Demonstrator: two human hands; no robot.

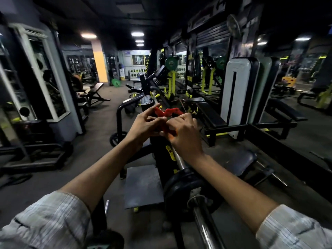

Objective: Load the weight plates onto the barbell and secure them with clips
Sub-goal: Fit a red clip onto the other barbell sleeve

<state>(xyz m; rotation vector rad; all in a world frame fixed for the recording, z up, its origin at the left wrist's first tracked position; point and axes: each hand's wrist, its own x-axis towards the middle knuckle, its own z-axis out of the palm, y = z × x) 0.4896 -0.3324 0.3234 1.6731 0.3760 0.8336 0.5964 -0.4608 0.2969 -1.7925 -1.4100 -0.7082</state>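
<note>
A chrome barbell point(203, 223) runs from the bottom centre away from me on a black and yellow rack. One black weight plate point(181, 187) sits on its near sleeve, with bare sleeve on my side of it. Both hands are raised above the bar at mid-frame. My left hand point(143, 127) and my right hand point(185, 133) together hold a red plastic barbell clip point(164, 114), its jaws spread apart above my fingers. The clip is off the bar. My fingers hide its lower part.
A black bench pad point(240, 159) lies right of the bar. A grey step plate point(142, 186) sits on the floor to the left. A black plate point(117, 139) leans by a curved black rail. Other benches and yellow machines fill the room beyond.
</note>
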